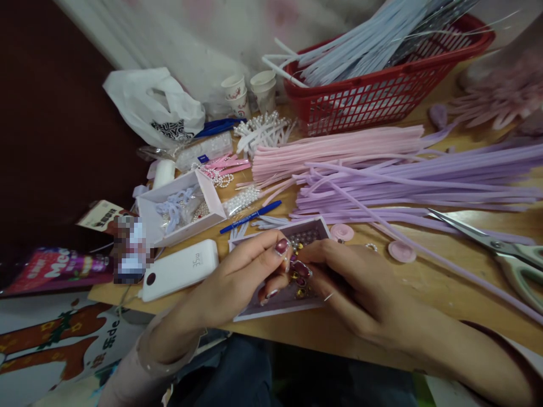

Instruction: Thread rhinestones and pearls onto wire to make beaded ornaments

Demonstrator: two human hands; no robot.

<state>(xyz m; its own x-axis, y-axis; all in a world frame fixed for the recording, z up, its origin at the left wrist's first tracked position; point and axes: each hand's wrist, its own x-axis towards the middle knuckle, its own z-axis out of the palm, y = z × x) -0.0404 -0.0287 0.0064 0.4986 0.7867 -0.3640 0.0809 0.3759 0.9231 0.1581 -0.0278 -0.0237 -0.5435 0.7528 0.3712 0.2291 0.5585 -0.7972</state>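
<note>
My left hand (250, 265) and my right hand (356, 282) meet over an open pale box (271, 306). Thumb and forefinger of the left are pinched together on something too small to make out. The fingers of the right are also closed, with their tips close to the left ones; what they grip is mostly hidden. A thin whitish strand (328, 296) shows by the right thumb. Beneath the fingertips, grey, gold and dark red beads (302, 282) lie in the box.
Scissors (496, 243) lie open on the right, near purple stems (407, 181) and pink stems (339, 150). A red basket (365, 102) stands behind. On the left are a white power bank (181, 270), a second box (186, 226) and a blue pen (250, 217).
</note>
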